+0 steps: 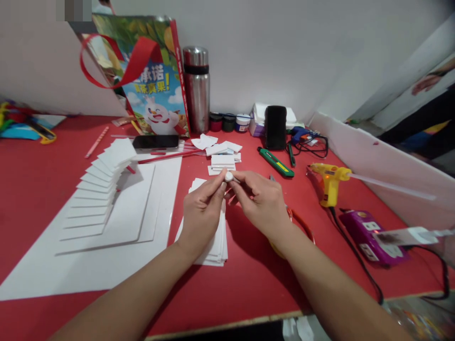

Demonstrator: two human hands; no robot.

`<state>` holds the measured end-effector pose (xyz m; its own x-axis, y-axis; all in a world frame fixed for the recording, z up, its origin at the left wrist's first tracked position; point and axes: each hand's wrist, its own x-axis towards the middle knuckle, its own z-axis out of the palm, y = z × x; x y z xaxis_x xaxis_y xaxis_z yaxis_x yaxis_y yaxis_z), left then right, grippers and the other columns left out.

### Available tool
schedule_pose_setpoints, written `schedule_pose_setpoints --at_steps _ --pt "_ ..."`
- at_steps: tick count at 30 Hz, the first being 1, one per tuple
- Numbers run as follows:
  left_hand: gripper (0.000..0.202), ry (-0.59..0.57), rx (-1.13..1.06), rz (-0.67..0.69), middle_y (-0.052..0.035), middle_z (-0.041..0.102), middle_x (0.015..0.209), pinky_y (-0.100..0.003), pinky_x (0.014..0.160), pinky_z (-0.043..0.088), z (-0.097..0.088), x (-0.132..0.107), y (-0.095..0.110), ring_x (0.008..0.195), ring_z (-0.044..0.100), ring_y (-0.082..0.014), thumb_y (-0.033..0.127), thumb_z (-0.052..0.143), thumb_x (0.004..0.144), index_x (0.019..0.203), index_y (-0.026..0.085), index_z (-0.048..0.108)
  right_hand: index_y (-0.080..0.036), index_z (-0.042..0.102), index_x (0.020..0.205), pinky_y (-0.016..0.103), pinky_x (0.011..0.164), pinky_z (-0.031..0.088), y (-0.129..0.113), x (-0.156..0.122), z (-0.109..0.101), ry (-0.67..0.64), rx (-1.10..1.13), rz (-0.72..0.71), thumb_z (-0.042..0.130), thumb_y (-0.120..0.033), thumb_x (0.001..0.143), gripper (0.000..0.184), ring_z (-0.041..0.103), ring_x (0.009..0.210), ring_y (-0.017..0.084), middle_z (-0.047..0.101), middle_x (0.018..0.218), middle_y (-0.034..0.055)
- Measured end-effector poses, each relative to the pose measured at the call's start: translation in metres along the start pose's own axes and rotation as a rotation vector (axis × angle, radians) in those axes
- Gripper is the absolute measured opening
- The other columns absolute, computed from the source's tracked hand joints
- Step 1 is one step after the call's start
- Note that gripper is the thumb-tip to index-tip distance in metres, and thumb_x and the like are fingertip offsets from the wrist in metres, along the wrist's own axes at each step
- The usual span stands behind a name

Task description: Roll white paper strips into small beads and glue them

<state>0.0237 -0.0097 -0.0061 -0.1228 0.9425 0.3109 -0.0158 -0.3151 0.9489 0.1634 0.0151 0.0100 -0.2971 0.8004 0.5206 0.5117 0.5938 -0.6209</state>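
White and small, with a blunt rounded end, the piece (229,176) I am working on is held up over the middle of the red desk (249,289). My left hand (202,208) pinches it between thumb and forefinger; my right hand (261,199) grips it from the other side, fingers curled in. I cannot tell what it is made of. Under my left hand lies a stack of white strips (213,253), running towards the desk's near edge. Towards the left edge, white slabs (94,189) climb in a curved stair. By the right edge stands a yellow glue gun (331,184).

I judge this step to be forming or fitting that little part by fingertip. The next move, I think, calls for a light, even pinch from both sides; reaching for the glue gun would mean freeing my right hand first.
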Motion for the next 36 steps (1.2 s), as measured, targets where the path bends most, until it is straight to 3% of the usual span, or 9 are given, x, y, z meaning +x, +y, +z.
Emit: schedule_pose_setpoints --at_steps 4,10,14,18,25,30,36 --pt "0.032 -0.066 0.005 0.113 -0.0042 0.069 0.122 -0.03 0.089 0.058 -0.002 0.001 0.005 0.113 0.064 -0.0184 0.015 0.059 0.094 0.116 0.031 0.075 -0.02 0.063 0.105 0.027 0.068 0.055 0.004 -0.001 -0.001 0.011 -0.041 -0.099 0.05 -0.013 0.096 0.018 0.07 0.067 0.014 0.073 0.085 0.0033" --pt "0.034 -0.076 0.159 0.187 -0.0038 0.072 0.124 -0.037 0.103 0.053 -0.005 0.0 0.002 0.114 0.066 -0.0198 0.017 0.065 0.091 0.122 0.03 0.072 -0.019 0.065 0.102 0.028 0.071 0.053 0.004 -0.002 0.0 0.076 -0.162 -0.142 0.051 -0.009 0.091 0.02 0.071 0.077 0.018 0.074 0.087 0.0056" --pt "0.03 -0.058 0.232 0.191 -0.0031 0.075 0.118 -0.038 0.098 0.056 -0.007 0.001 -0.004 0.109 0.07 -0.0222 0.022 0.067 0.091 0.12 0.029 0.073 -0.017 0.066 0.097 0.028 0.066 0.052 0.005 -0.002 0.001 0.006 -0.18 -0.083 0.049 -0.011 0.093 0.019 0.068 0.071 0.017 0.073 0.082 0.0066" --pt "0.026 -0.002 0.164 0.074 -0.0035 0.077 0.114 -0.037 0.092 0.059 -0.005 0.001 -0.003 0.103 0.072 -0.0222 0.027 0.066 0.091 0.116 0.026 0.075 -0.016 0.067 0.103 0.026 0.061 0.051 0.001 -0.004 0.002 -0.022 -0.181 -0.057 0.048 -0.02 0.099 0.019 0.066 0.065 0.015 0.073 0.08 0.0064" --pt "0.023 -0.02 -0.216 -0.212 -0.0059 0.078 0.105 -0.035 0.091 0.059 -0.003 0.005 -0.001 0.095 0.073 -0.0192 0.031 0.071 0.088 0.107 0.02 0.076 -0.017 0.067 0.102 0.028 0.066 0.051 -0.003 -0.005 0.002 0.038 -0.254 -0.089 0.053 -0.021 0.098 0.015 0.069 0.071 0.018 0.075 0.085 0.0077" --pt "0.02 -0.066 -0.331 -0.277 -0.0064 0.079 0.098 -0.035 0.091 0.059 -0.007 0.012 -0.002 0.089 0.074 -0.0175 0.031 0.069 0.089 0.101 0.018 0.077 -0.015 0.067 0.101 0.029 0.067 0.05 -0.003 -0.004 0.003 0.036 -0.286 -0.137 0.053 -0.021 0.098 0.015 0.069 0.07 0.017 0.076 0.087 0.0084" --pt "0.021 -0.061 -0.301 -0.261 -0.0057 0.079 0.098 -0.034 0.09 0.06 -0.009 0.011 -0.001 0.09 0.073 -0.0172 0.031 0.071 0.087 0.103 0.019 0.077 -0.016 0.067 0.099 0.028 0.066 0.049 -0.005 -0.003 0.003 0.017 -0.263 -0.128 0.053 -0.02 0.098 0.015 0.068 0.068 0.016 0.075 0.086 0.0076"
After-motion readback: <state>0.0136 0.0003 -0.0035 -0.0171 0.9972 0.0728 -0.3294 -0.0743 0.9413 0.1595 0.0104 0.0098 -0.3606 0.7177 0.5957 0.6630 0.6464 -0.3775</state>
